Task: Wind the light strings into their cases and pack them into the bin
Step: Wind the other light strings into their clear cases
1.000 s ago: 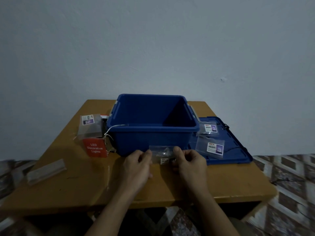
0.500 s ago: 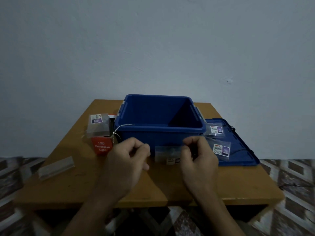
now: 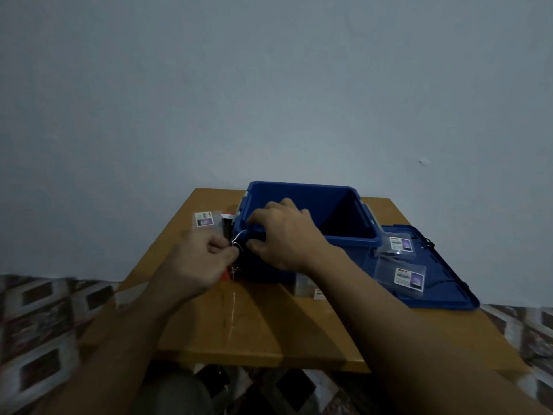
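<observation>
A thin silver light string (image 3: 239,236) loops at the front left corner of the open blue bin (image 3: 350,235). My left hand (image 3: 200,262) pinches the string just left of that corner. My right hand (image 3: 284,235) reaches across the bin's front left corner, fingers curled where the loop's other end meets them. More of the string trails down the table (image 3: 269,330) toward me. A clear case (image 3: 308,287) lies in front of the bin, partly behind my right forearm.
The blue lid (image 3: 449,295) lies flat right of the bin with two labelled clear cases (image 3: 402,277) on it. Another labelled case (image 3: 205,219) sits left of the bin. A red card (image 3: 224,276) peeks out under my left hand. A wall stands close behind.
Both hands let go of the clear case, which now lies in front of the bin, and moved up and left to the string at the bin's corner. The view shifted left.
</observation>
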Available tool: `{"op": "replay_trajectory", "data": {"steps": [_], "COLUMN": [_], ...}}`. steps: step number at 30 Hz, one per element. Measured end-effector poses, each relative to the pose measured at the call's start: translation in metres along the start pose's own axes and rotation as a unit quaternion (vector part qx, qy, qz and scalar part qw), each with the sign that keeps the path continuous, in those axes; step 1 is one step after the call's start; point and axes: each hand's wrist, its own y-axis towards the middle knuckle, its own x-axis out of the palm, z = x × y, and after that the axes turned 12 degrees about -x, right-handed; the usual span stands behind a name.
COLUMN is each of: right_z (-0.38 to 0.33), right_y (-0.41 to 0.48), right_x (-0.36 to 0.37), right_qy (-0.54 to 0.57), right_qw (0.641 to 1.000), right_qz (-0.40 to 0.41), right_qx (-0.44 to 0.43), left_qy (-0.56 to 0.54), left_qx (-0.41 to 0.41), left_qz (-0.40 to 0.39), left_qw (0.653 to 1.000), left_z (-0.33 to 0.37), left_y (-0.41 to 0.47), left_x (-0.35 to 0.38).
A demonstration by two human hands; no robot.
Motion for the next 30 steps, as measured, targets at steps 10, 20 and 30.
{"op": "replay_trajectory", "data": {"steps": [10, 20, 30], "right_z": [0.012, 0.021, 0.002], "right_y": [0.000, -0.018, -0.075], "right_x": [0.005, -0.040, -0.091], "right_qy": [0.133, 0.163, 0.032], "right_qw": [0.989, 0.965, 0.978], "right_qz": [0.059, 0.198, 0.204], "right_qx": [0.029, 0.050, 0.028], "left_qy": [-0.012, -0.131, -0.176], "left_qx": [0.049, 0.099, 0.149], "left_qz": [0.021, 0.046, -0.005], "left_qw": [0.999, 0.985, 0.973], "left_z": [0.017, 0.052, 0.061], "left_y": [-0.025, -0.069, -0.118], "left_x": [-0.006, -0.038, -0.052]}}
